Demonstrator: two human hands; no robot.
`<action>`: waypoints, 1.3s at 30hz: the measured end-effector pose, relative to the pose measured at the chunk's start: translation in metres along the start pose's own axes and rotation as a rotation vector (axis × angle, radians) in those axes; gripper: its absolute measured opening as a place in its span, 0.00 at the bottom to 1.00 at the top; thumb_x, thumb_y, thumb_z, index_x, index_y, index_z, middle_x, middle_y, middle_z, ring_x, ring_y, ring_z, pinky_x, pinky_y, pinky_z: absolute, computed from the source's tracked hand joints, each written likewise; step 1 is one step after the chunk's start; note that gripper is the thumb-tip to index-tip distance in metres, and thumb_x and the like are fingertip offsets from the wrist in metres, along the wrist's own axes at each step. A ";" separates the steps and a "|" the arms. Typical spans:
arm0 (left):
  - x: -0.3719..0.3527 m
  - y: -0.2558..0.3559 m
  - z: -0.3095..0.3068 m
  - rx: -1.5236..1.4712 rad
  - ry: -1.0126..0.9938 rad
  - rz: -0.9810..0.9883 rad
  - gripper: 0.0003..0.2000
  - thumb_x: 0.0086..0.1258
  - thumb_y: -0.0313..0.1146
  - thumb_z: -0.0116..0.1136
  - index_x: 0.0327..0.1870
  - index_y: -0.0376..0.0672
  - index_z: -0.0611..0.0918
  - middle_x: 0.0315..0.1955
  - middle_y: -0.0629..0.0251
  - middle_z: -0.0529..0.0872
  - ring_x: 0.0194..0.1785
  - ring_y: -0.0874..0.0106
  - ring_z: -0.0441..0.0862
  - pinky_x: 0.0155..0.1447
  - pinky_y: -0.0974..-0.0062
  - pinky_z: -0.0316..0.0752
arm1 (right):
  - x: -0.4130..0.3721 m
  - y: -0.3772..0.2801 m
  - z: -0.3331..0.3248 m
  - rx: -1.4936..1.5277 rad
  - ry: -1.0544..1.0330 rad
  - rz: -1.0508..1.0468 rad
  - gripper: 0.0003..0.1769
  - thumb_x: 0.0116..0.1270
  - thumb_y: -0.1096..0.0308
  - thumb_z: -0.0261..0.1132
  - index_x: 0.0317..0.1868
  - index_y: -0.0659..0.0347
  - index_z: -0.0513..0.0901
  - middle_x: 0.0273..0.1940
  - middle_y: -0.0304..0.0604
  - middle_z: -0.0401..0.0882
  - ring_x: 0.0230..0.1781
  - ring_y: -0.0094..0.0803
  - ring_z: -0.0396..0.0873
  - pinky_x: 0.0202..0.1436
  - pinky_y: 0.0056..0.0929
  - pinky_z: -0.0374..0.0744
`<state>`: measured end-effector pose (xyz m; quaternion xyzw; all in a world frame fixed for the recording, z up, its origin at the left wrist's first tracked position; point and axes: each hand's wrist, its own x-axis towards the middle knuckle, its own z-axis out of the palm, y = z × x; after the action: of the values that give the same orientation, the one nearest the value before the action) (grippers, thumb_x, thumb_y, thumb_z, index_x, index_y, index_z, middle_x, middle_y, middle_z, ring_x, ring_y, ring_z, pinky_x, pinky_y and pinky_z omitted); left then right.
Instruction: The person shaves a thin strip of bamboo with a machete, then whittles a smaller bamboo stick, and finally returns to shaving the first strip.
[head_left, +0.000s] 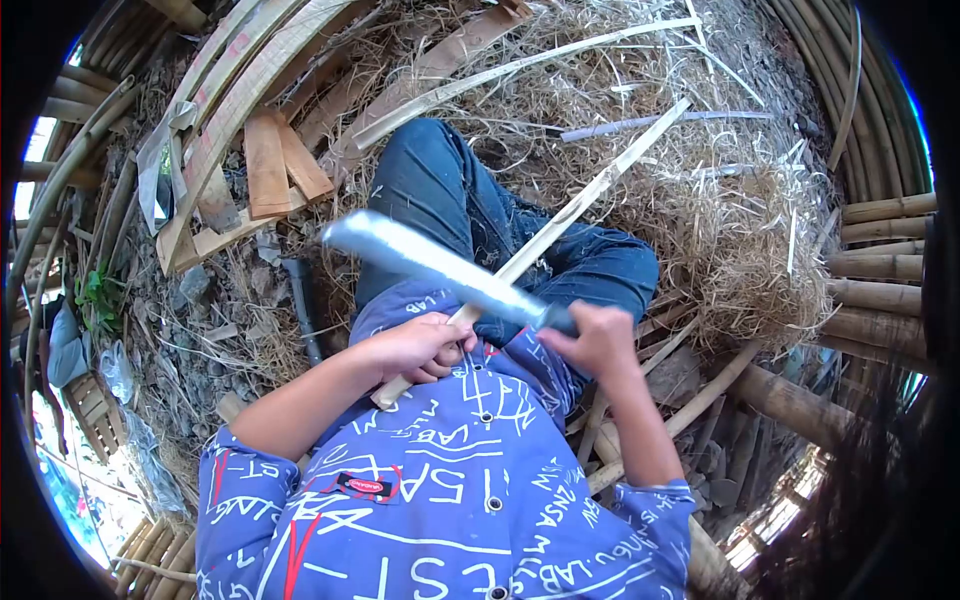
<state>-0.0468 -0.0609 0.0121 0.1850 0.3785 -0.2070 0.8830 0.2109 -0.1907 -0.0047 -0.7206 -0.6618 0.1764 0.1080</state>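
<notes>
My left hand [425, 345] is wrapped around the lower part of a long, pale strip of split bamboo or wood [600, 185], close against my shirt. From there the strip slants up and right, over my crossed legs in dark jeans. My right hand [595, 338] grips the dark handle of a machete [430, 258]. Its broad blade points up and left, crossing over the strip just above my left hand in this view. The blade is slightly blurred and shines brightly in the light. Most of the handle is hidden by my fingers.
Curly shavings [740, 240] pile up at the right and ahead. Several long planks [235, 110] and short brown boards [265, 165] lie at the upper left. A dark, tube-like object [303, 310] lies left of my leg. Bamboo poles [880, 265] line the right side.
</notes>
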 end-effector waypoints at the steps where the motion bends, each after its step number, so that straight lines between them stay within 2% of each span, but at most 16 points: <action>1: -0.001 -0.003 -0.003 0.004 0.000 0.000 0.11 0.82 0.42 0.39 0.40 0.47 0.70 0.15 0.84 0.55 0.14 0.88 0.49 0.15 0.85 0.43 | 0.004 0.015 0.003 -0.019 0.034 0.171 0.34 0.56 0.33 0.67 0.20 0.60 0.77 0.19 0.51 0.79 0.21 0.51 0.81 0.30 0.48 0.78; 2: -0.001 -0.003 -0.002 -0.001 0.008 -0.005 0.11 0.82 0.42 0.39 0.40 0.47 0.70 0.15 0.84 0.55 0.14 0.88 0.49 0.15 0.85 0.43 | 0.011 0.035 0.005 -0.040 0.070 0.338 0.34 0.58 0.33 0.66 0.21 0.61 0.78 0.20 0.53 0.79 0.22 0.52 0.81 0.31 0.49 0.78; 5: 0.004 -0.001 0.000 0.036 0.049 0.047 0.12 0.82 0.42 0.40 0.41 0.45 0.71 0.15 0.83 0.54 0.14 0.88 0.49 0.15 0.84 0.44 | 0.025 0.074 0.001 -0.102 0.060 0.423 0.36 0.60 0.32 0.63 0.23 0.63 0.80 0.23 0.58 0.81 0.28 0.56 0.83 0.32 0.51 0.79; 8: 0.005 -0.002 -0.011 0.034 -0.003 0.013 0.12 0.82 0.42 0.39 0.42 0.45 0.72 0.15 0.84 0.54 0.14 0.88 0.50 0.15 0.85 0.44 | 0.018 0.044 -0.001 -0.061 0.083 0.364 0.36 0.59 0.32 0.64 0.24 0.63 0.79 0.22 0.56 0.81 0.26 0.55 0.82 0.30 0.48 0.79; 12: 0.001 0.002 0.002 0.034 0.018 0.015 0.12 0.82 0.42 0.38 0.43 0.44 0.72 0.15 0.84 0.54 0.14 0.88 0.49 0.15 0.85 0.44 | 0.005 0.003 -0.001 -0.008 0.014 0.010 0.34 0.52 0.31 0.69 0.21 0.60 0.77 0.21 0.52 0.81 0.23 0.51 0.82 0.29 0.44 0.79; 14: -0.004 -0.002 -0.001 0.067 0.022 0.010 0.13 0.82 0.42 0.37 0.43 0.44 0.72 0.15 0.84 0.54 0.14 0.88 0.49 0.15 0.85 0.44 | 0.006 0.026 0.003 -0.054 0.046 0.039 0.35 0.52 0.32 0.69 0.22 0.61 0.78 0.21 0.51 0.81 0.23 0.52 0.81 0.29 0.43 0.78; 16: -0.007 -0.004 -0.002 0.081 0.012 0.028 0.12 0.82 0.41 0.37 0.43 0.45 0.72 0.16 0.83 0.55 0.14 0.88 0.49 0.15 0.84 0.44 | 0.012 0.067 0.010 0.020 0.146 0.397 0.34 0.58 0.33 0.66 0.24 0.62 0.80 0.22 0.55 0.81 0.26 0.55 0.82 0.30 0.48 0.79; 18: 0.000 -0.005 0.003 0.115 0.081 0.069 0.11 0.82 0.41 0.37 0.43 0.45 0.72 0.16 0.83 0.55 0.14 0.88 0.49 0.15 0.84 0.44 | 0.021 0.092 0.005 -0.138 0.165 0.437 0.35 0.62 0.33 0.63 0.24 0.63 0.80 0.23 0.57 0.81 0.27 0.56 0.83 0.31 0.51 0.79; 21: -0.004 0.004 0.004 0.124 0.032 0.036 0.12 0.82 0.42 0.38 0.45 0.47 0.74 0.17 0.84 0.56 0.15 0.88 0.49 0.16 0.84 0.45 | 0.013 0.071 0.000 -0.078 0.142 0.466 0.35 0.61 0.32 0.62 0.24 0.62 0.79 0.21 0.56 0.80 0.26 0.57 0.82 0.31 0.52 0.78; 24: -0.006 0.007 0.011 0.115 0.071 0.009 0.13 0.82 0.42 0.38 0.47 0.46 0.75 0.17 0.84 0.55 0.15 0.88 0.49 0.16 0.84 0.45 | -0.008 0.036 0.002 0.009 0.083 0.233 0.35 0.59 0.31 0.64 0.23 0.60 0.78 0.21 0.55 0.80 0.26 0.57 0.82 0.31 0.50 0.78; 27: -0.009 0.004 0.008 0.143 0.075 0.007 0.13 0.82 0.41 0.38 0.48 0.45 0.75 0.17 0.84 0.56 0.16 0.88 0.49 0.16 0.84 0.45 | -0.005 0.064 0.009 -0.035 0.146 0.222 0.35 0.58 0.31 0.64 0.23 0.60 0.78 0.21 0.55 0.80 0.26 0.56 0.82 0.31 0.49 0.79; 29: -0.015 0.003 0.016 0.144 0.118 0.033 0.12 0.82 0.39 0.38 0.48 0.43 0.74 0.17 0.83 0.55 0.16 0.88 0.49 0.16 0.85 0.45 | 0.005 0.100 0.014 -0.075 0.208 0.489 0.35 0.61 0.32 0.63 0.24 0.61 0.79 0.22 0.57 0.80 0.26 0.56 0.82 0.31 0.49 0.79; 30: -0.012 0.009 0.020 0.129 0.131 0.030 0.12 0.82 0.39 0.38 0.48 0.43 0.74 0.18 0.83 0.55 0.16 0.88 0.49 0.17 0.85 0.45 | 0.011 0.104 0.008 -0.107 0.185 0.490 0.35 0.62 0.33 0.62 0.23 0.62 0.79 0.23 0.59 0.81 0.27 0.57 0.82 0.31 0.50 0.79; 34: -0.023 0.021 0.016 0.159 0.110 0.013 0.13 0.82 0.40 0.38 0.49 0.43 0.74 0.18 0.83 0.54 0.16 0.88 0.49 0.17 0.85 0.44 | 0.000 0.065 -0.002 -0.012 0.169 0.382 0.35 0.61 0.33 0.63 0.23 0.62 0.78 0.21 0.58 0.80 0.26 0.57 0.82 0.31 0.49 0.79; 36: -0.022 0.022 0.017 0.186 0.101 -0.015 0.13 0.83 0.40 0.37 0.49 0.43 0.74 0.17 0.83 0.54 0.16 0.88 0.49 0.17 0.85 0.43 | -0.016 0.046 -0.001 -0.046 0.146 0.247 0.34 0.55 0.31 0.67 0.22 0.59 0.77 0.19 0.52 0.79 0.24 0.53 0.82 0.28 0.46 0.79; 39: -0.018 0.014 0.019 0.132 0.122 -0.034 0.13 0.82 0.40 0.38 0.49 0.42 0.75 0.17 0.83 0.54 0.17 0.87 0.49 0.17 0.85 0.45 | -0.017 0.057 -0.003 -0.031 0.134 0.148 0.35 0.53 0.29 0.67 0.21 0.59 0.76 0.20 0.51 0.80 0.23 0.50 0.82 0.28 0.44 0.79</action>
<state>-0.0398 -0.0546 0.0396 0.2485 0.4205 -0.2345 0.8405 0.2635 -0.2133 -0.0227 -0.7792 -0.6007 0.1250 0.1277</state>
